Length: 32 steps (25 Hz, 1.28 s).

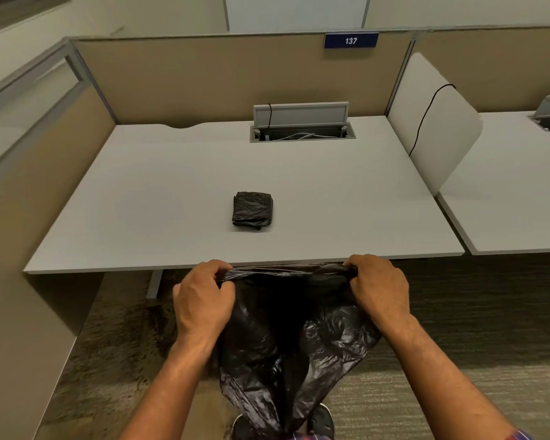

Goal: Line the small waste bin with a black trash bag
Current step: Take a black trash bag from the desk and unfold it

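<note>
A black trash bag (pixel 286 338) hangs unfolded in front of me, below the desk's near edge. My left hand (pixel 204 300) grips the left end of its top edge and my right hand (pixel 378 287) grips the right end, stretching the mouth between them. The bag's bottom dangles down to my feet. A second black bag (pixel 252 210), folded into a small square, lies on the white desk (pixel 172 192) near its middle. No waste bin is in view.
An open cable hatch (pixel 302 125) sits at the desk's back, under a tan partition with a blue sign (pixel 351 40) reading 137. A white divider panel (pixel 435 122) stands at the right with a black cable. Carpet floor lies below.
</note>
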Motion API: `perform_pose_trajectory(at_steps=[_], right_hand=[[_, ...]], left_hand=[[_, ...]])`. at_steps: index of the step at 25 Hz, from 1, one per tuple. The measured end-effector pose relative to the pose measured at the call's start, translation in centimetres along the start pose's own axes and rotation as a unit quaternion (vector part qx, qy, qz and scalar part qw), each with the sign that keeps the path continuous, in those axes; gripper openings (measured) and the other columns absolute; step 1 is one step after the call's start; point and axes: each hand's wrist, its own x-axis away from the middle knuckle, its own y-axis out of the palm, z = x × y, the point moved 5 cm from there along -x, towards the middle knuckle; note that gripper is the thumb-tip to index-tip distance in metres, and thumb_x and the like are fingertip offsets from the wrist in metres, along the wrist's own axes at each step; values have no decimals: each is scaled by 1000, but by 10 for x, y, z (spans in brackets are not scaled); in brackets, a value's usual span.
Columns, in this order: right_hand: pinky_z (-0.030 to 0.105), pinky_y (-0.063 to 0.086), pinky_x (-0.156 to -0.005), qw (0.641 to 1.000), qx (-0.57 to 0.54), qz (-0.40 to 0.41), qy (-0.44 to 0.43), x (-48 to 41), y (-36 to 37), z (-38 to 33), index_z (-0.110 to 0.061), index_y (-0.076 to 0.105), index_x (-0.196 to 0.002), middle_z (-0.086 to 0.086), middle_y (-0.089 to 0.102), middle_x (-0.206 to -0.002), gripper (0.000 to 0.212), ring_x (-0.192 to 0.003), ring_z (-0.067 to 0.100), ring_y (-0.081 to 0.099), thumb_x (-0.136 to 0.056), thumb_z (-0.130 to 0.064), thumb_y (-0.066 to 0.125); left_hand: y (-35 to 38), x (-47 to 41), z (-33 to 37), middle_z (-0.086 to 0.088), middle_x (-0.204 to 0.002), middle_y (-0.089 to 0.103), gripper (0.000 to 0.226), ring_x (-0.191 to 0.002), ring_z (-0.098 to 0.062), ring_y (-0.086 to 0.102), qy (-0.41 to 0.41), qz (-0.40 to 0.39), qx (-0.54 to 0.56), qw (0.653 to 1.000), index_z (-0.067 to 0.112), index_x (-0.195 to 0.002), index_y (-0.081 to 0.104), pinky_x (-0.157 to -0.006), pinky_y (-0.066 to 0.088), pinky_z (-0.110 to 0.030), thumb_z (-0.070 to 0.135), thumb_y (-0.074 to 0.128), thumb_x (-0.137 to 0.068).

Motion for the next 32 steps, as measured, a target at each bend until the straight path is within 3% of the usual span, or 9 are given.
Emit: perform_pose_trajectory(at_steps=[3,5,7,9,11,18,23,28,32], right_hand=[[36,50,-69,998,-8,-3,-68,4,3,-22,-29,78,-106,-3,76,-96,28,-84,21,70,-91,-17,59],[32,43,-66,994,-3,1,-109,6,3,-39,-28,79,-106,-2,76,-94,27,-81,22,70,-90,-17,60],[31,45,-65,991,-2,1,-136,7,3,-54,-27,79,-107,-2,76,-92,27,-79,22,69,-90,-17,60],[33,51,-67,989,-7,-4,-148,8,1,-60,-29,79,-106,-4,74,-89,25,-78,20,68,-92,-19,61],[33,51,-68,990,-8,5,-138,8,-3,-54,-30,79,-106,-5,74,-88,24,-77,18,67,-93,-20,62],[39,55,-77,999,24,16,-33,5,-1,-4,-33,76,-117,-4,76,-105,34,-91,20,72,-93,-16,60],[39,58,-80,1000,-21,4,13,1,6,10,-33,77,-117,-4,78,-112,32,-97,19,73,-95,-14,63],[34,54,-80,996,-49,-17,-74,2,13,-24,-38,75,-120,-9,75,-112,31,-100,15,70,-98,-21,62],[33,49,-72,996,-28,-3,-85,2,12,-27,-37,74,-119,-8,73,-110,30,-98,18,69,-97,-21,62]], left_hand=[[15,9,16,-1,-152,58,76,-142,-26,51,50,-66,-113,990,28,-151,49,-112,36,-56,45,78,-83],[35,23,44,3,-160,48,89,-149,-21,41,125,-118,-124,977,32,-157,37,-115,30,-53,58,75,-82],[53,33,68,5,-152,58,76,-142,-18,50,170,-125,-101,972,32,-154,45,-113,32,-47,51,73,-86],[55,30,80,6,-124,77,45,-118,-18,68,181,-84,-55,978,31,-134,68,-104,42,-42,26,72,-89],[48,22,78,4,-103,83,36,-98,-20,75,158,-51,-21,986,25,-114,81,-96,54,-42,9,68,-85],[22,1,37,-2,-114,83,37,-107,-24,74,79,-41,24,996,19,-113,82,-102,56,-53,1,67,-84],[13,-3,5,-2,-117,80,37,-110,-27,72,16,-14,-19,1000,25,-116,78,-103,53,-54,12,71,-82],[63,22,37,-1,-162,46,92,-149,-24,42,118,-176,-207,955,30,-159,36,-118,33,-55,54,78,-81],[75,14,44,2,-117,78,38,-109,-19,71,71,-149,-33,986,29,-119,73,-93,53,-34,10,64,-87]])
